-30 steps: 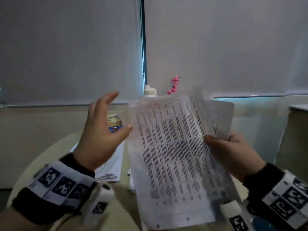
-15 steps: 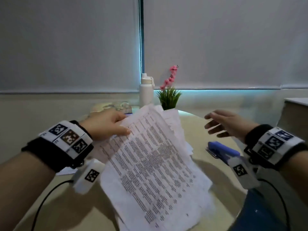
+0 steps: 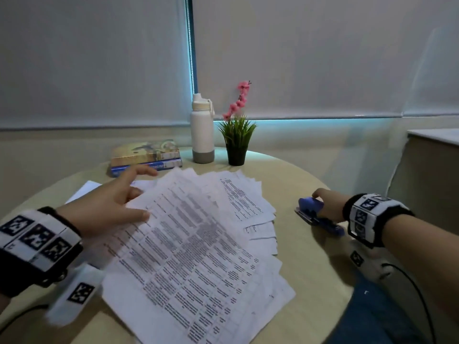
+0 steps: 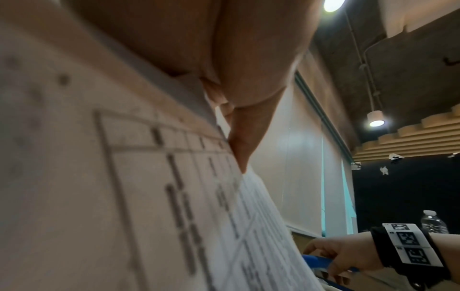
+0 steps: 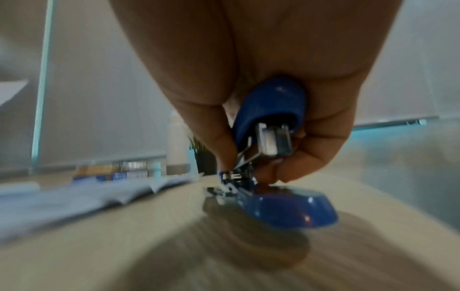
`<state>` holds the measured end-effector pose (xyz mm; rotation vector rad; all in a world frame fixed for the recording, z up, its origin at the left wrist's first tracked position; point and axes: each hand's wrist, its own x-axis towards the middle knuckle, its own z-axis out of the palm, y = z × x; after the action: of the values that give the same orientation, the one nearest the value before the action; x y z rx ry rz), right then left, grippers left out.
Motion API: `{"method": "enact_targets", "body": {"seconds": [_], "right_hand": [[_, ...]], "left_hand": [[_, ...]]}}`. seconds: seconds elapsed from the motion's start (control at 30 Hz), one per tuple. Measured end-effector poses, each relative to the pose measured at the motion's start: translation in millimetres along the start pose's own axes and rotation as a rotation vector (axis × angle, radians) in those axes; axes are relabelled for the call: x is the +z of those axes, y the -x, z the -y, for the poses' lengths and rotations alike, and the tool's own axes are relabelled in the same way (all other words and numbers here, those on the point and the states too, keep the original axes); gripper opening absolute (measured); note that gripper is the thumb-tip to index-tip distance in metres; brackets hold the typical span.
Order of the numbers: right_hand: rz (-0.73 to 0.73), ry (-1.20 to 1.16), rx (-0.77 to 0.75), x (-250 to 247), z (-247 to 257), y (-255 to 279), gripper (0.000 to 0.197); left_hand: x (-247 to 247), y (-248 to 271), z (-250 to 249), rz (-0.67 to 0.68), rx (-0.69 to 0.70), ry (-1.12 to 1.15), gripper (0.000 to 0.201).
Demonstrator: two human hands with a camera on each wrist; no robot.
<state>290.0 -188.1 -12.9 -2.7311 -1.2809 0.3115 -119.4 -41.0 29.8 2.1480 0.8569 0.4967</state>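
Note:
A fanned stack of printed papers (image 3: pixel 198 244) lies across the round table (image 3: pixel 310 281). My left hand (image 3: pixel 142 194) holds the stack at its upper left edge, thumb on top and fingers curled under, the index finger stretched out past the edge. In the left wrist view the thumb (image 4: pixel 244 141) presses on the top sheet (image 4: pixel 124 196). To the right of the papers my right hand (image 3: pixel 323 202) grips a blue stapler (image 3: pixel 309 204). The right wrist view shows the fingers (image 5: pixel 318 141) curled round the stapler's upper arm, with its base (image 5: pixel 286 208) on the table.
Two stacked books (image 3: pixel 146 155), a white bottle (image 3: pixel 202 130) and a small potted plant with pink flowers (image 3: pixel 237 142) stand along the table's far edge. More white sheets (image 3: pixel 84 192) lie under my left hand. A pale cabinet (image 3: pixel 434 170) stands at the right.
The papers went from held upright in my right hand to my left hand and came down flat on the table. My right hand let go, reached right and took hold of the stapler.

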Motion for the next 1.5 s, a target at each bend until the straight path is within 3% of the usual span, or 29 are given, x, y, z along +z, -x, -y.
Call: {"method": "enact_targets", "body": {"seconds": [0.1,0.17,0.23,0.33,0.4,0.53,0.9,1.13,1.27,1.37,1.5], "right_hand": [[-0.206,-0.378,-0.104,-12,4,12,0.055],[-0.34,-0.737,-0.288,-27,18,41,0.06],[-0.343,-0.941,-0.521,-40,36,80,0.064],[-0.323,-0.807,-0.842,-46,60,130,0.063],[-0.393,-0.535,-0.923,-41,72,149,0.061],[-0.451,-0.27,-0.941,-29,87,160,0.064],[-0.661,-0.291,-0.928,-15,99,165,0.067],[-0.887,-0.131,-0.944,-17,111,167,0.061],[-0.793,-0.255,-0.928,-19,116,168,0.063],[-0.856,-0.156,-0.94,-20,120,170,0.056],[-0.836,-0.218,-0.938,-23,129,168,0.06]], "left_hand": [[2,3,-23,0.081,0.1,-0.103,0.045],[5,2,-37,0.108,0.137,-0.093,0.035],[10,-1,-50,0.137,0.148,0.0,0.031],[18,-7,-68,0.16,0.173,0.133,0.036],[23,-9,-80,0.194,0.189,0.167,0.039],[31,-11,-96,0.224,0.24,0.202,0.049],[29,-9,-107,0.248,0.26,0.252,0.043],[31,-9,-106,0.216,0.286,0.331,0.044],[33,-10,-103,0.206,0.298,0.303,0.047],[37,-8,-104,0.209,0.306,0.306,0.041],[46,-7,-105,0.168,0.31,0.239,0.035]]}}
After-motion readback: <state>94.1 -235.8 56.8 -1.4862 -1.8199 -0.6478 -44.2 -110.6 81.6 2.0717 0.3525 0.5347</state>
